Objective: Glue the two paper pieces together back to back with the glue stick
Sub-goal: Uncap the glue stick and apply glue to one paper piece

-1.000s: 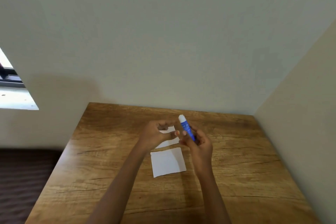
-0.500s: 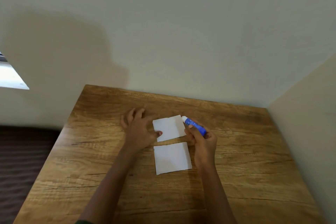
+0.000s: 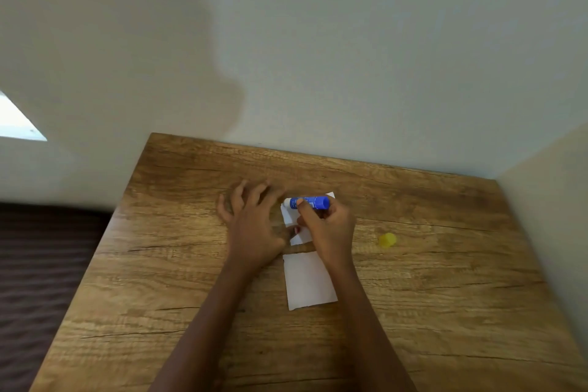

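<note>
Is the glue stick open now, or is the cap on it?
Open: the glue stick shows a bare white tip, and a yellow cap lies apart on the table.

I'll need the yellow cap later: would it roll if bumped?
Likely light: the yellow cap looks small and plastic. Being round, it may roll across the table if nudged, though its blurred pose leaves that uncertain.

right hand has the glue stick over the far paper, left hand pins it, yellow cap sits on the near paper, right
The cap is wrong: in the head view the yellow cap lies on the table right of both papers, not on the near paper. The right hand holds the glue stick over the far paper, the left hand pinning it.
</note>
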